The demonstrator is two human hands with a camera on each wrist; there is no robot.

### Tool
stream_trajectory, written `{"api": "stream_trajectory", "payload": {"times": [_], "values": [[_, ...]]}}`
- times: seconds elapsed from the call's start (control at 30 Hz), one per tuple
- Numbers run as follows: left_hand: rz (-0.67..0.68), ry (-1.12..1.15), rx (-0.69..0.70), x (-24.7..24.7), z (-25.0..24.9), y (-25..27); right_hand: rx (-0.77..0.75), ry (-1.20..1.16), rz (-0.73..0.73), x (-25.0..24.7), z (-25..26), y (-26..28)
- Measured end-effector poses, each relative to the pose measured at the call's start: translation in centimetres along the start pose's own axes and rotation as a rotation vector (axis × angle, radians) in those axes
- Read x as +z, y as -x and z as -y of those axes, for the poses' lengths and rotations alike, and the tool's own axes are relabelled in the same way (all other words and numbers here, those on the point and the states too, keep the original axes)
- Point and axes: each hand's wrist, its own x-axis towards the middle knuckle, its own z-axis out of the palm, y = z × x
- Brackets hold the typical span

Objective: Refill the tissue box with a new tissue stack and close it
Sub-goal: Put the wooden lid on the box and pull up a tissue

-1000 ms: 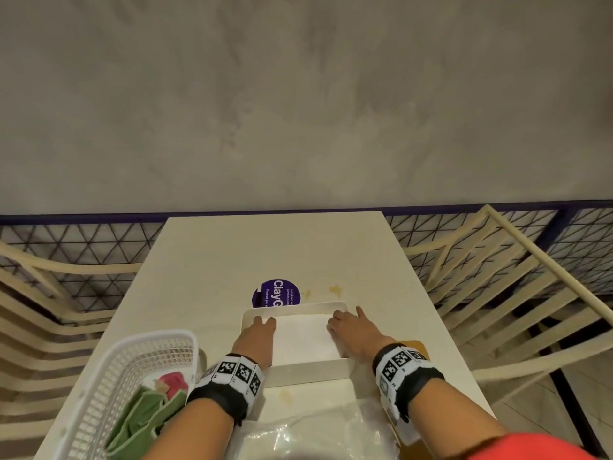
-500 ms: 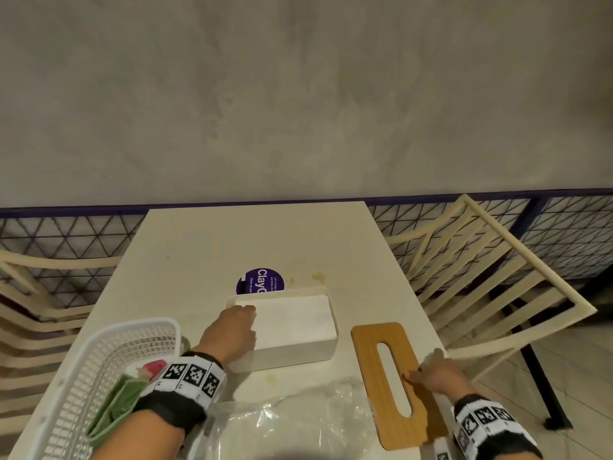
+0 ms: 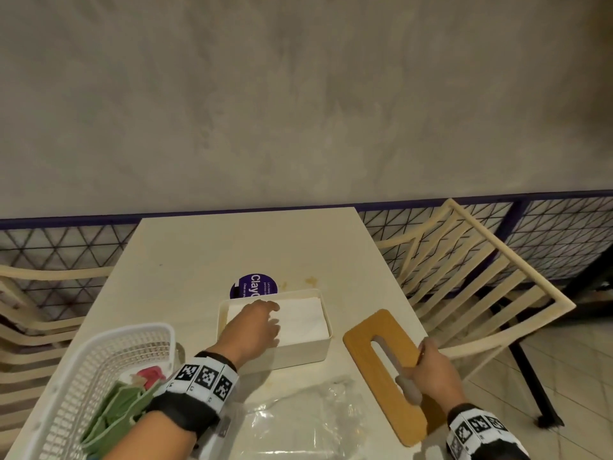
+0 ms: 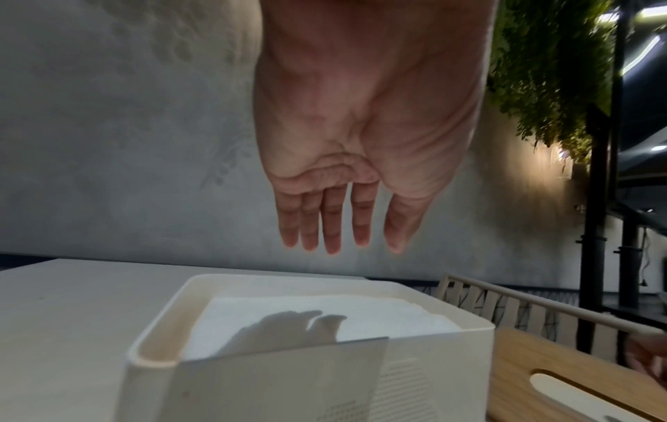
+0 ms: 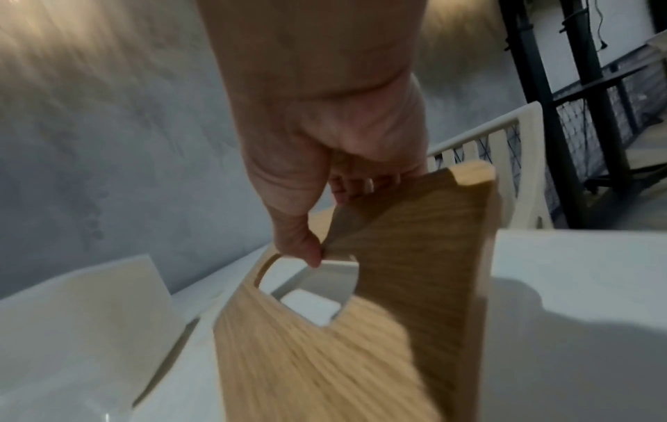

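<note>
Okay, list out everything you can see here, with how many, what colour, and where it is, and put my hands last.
tissue box: one, cream, open, middle of the table
tissue stack: one, white, inside the tissue box
lid: one, wooden with a slot, right of the box, lifted at its right edge
table: one, cream
sticker: one, purple, round, behind the box
basket: one, white, near left, with green cloth inside
plastic wrapper: one, clear, near edge
chairs: cream, slatted, on both sides
left hand: open, above the tissue stack
right hand: grips the lid
</note>
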Motion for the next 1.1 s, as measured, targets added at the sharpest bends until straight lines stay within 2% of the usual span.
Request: {"api": "stream_trajectory", "payload": {"times": [0.13, 0.23, 0.3, 0.4, 0.5, 0.57, 0.67, 0.7, 0.8, 0.87, 0.97, 1.1], "values": [[0.003, 0.064, 0.127, -0.3, -2.7, 0.6, -0.134, -0.102, -0.107, -4.2, 1.9, 0.3], [-0.016, 0.146, 0.204, -0.4, -4.6, 0.9, -0.337, -0.062, -0.124, -7.6, 4.7, 1.3], [-0.057, 0.204, 0.234, -0.6, -5.5, 1.0, -0.479, -0.151, -0.049, -9.8, 6.9, 2.3], [-0.134, 0.391, 0.218, -1.3, -6.4, 1.4, -0.669, -0.357, 0.183, -12.3, 10.1, 3.8], [-0.308, 0.612, 0.168, -2.8, -6.3, 2.0, -0.748, -0.446, 0.251, -12.8, 12.8, 3.9], [-0.416, 0.711, 0.142, -3.8, -5.5, 2.2, -0.721, -0.478, 0.157, -11.7, 14.1, 3.5], [-0.509, 0.8, 0.008, -4.9, -4.1, 2.6, -0.557, -0.491, -0.078, -9.2, 15.1, 3.0], [-0.53, 0.821, -0.069, -5.1, -3.5, 2.5, -0.476, -0.532, -0.066, -8.2, 15.4, 2.9], [-0.535, 0.89, -0.343, -5.2, -1.0, 1.7, -0.248, -0.687, 0.095, -4.9, 16.8, 2.5], [-0.49, 0.843, -0.478, -4.8, 1.2, 0.5, -0.186, -0.625, 0.069, -2.9, 17.8, 1.6], [-0.388, 0.675, -0.557, -4.0, 3.2, -0.5, -0.121, -0.484, 0.124, -0.8, 18.7, 0.4], [-0.29, 0.546, -0.586, -2.3, 4.1, -0.7, -0.071, -0.261, 0.207, 1.6, 18.1, -0.3]]}}
